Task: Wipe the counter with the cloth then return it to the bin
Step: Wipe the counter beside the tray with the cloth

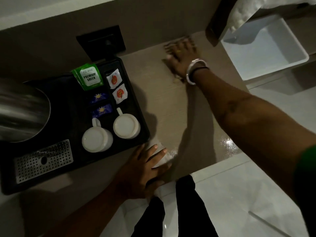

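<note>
The white cloth lies on the beige counter at its front edge, just right of the black tray. One end of the cloth hangs over the edge. My left hand presses flat on it with fingers spread and the thumb across it. My right hand rests palm down on the counter's far end near the wall, fingers apart and holding nothing. The white plastic bin stands past the counter's right end, lower down; its visible inside is bare. A wet sheen shows on the counter's front right corner.
A black tray on the counter's left holds two upturned white mugs, tea sachets, a steel kettle and a perforated metal grate. A black socket sits on the wall. White fabric hangs above the bin.
</note>
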Demonstrator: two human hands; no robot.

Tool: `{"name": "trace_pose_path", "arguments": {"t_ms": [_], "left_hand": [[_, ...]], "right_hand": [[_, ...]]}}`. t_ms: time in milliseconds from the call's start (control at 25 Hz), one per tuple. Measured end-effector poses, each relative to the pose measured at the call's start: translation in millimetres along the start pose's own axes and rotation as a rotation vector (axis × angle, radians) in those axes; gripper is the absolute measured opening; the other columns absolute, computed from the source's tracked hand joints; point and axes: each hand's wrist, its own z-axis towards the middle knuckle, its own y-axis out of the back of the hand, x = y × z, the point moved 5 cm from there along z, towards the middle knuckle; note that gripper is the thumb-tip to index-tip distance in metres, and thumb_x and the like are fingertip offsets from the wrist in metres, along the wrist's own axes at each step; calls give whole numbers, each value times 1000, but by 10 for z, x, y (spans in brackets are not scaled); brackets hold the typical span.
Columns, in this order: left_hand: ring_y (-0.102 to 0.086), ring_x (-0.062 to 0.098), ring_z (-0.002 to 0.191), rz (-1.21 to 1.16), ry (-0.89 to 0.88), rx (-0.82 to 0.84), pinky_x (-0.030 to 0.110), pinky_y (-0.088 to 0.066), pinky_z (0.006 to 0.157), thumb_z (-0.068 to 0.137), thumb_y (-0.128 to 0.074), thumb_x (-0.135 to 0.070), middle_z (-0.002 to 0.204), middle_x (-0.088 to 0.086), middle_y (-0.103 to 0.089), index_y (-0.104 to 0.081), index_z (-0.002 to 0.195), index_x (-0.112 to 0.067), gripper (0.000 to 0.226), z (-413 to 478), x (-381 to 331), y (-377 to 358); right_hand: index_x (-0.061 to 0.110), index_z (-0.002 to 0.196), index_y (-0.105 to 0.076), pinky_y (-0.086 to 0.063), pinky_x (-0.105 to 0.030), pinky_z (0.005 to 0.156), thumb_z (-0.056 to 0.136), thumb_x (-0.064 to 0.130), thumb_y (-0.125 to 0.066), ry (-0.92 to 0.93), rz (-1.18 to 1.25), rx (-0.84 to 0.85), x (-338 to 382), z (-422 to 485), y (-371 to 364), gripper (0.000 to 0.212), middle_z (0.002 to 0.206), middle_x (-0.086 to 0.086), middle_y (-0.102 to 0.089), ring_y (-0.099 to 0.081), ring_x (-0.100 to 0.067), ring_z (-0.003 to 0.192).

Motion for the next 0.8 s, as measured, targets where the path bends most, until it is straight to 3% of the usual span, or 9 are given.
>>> {"name": "trace_pose_path", "arguments": {"t_ms": [120,240,320,400,520,600,720,800], "left_hand": [[-23,36,154,54,20,41,60,-20,120,102,-43,-57,168,7,-28,-45,153,-34,56,13,-23,91],[-28,37,152,55,18,45,62,-24,119,99,-52,-55,167,8,-30,-50,151,-32,58,2,-52,129],[-29,37,151,80,-4,23,61,-21,119,98,-50,-56,167,9,-30,-49,151,-32,58,-7,-37,92],[-27,38,152,101,-19,-5,60,-15,121,98,-49,-57,168,9,-29,-46,152,-32,59,-3,-36,51],[-26,37,152,96,-13,-32,60,-15,121,97,-51,-56,168,9,-28,-46,151,-32,60,-3,-11,18],[-27,37,152,61,-5,-45,61,-18,118,96,-53,-55,168,9,-30,-48,150,-31,60,3,-10,28],[-31,39,150,48,-8,-40,64,-27,115,95,-52,-54,165,10,-36,-50,149,-30,59,-18,-43,54],[-33,39,149,63,-10,-49,64,-30,114,96,-50,-55,163,10,-38,-52,148,-30,58,-12,-20,60]], "right_hand": [[26,160,-25,-11,-49,125,101,59,-28,412,-117,42,784,-683,-316,69,170,-5,-20,-11,-28,158],[27,159,-30,-10,-50,123,101,54,-29,521,-110,67,524,-2167,-602,64,169,0,-22,-14,-26,157],[26,156,-37,-16,-50,121,97,55,-34,441,-68,120,49,-2862,-615,66,166,-1,-27,-26,-29,154],[22,154,-38,-23,-54,119,94,57,-33,303,-86,49,-647,-2832,-444,69,162,-10,-36,-35,-37,149],[21,160,-27,-14,-52,124,96,59,-20,-203,-42,-51,-1335,-2038,-2,75,168,-11,-22,-16,-36,155],[21,161,-24,-8,-50,126,96,57,-22,-284,1,-72,-959,-1744,6,74,170,-10,-18,-10,-35,157],[26,159,-26,-7,-52,125,100,59,-22,162,-63,40,275,-2336,-554,67,168,-6,-24,-16,-30,156],[27,158,-30,-13,-55,123,99,61,-21,279,-37,81,413,-3067,-801,68,167,-2,-25,-19,-29,156]]}}
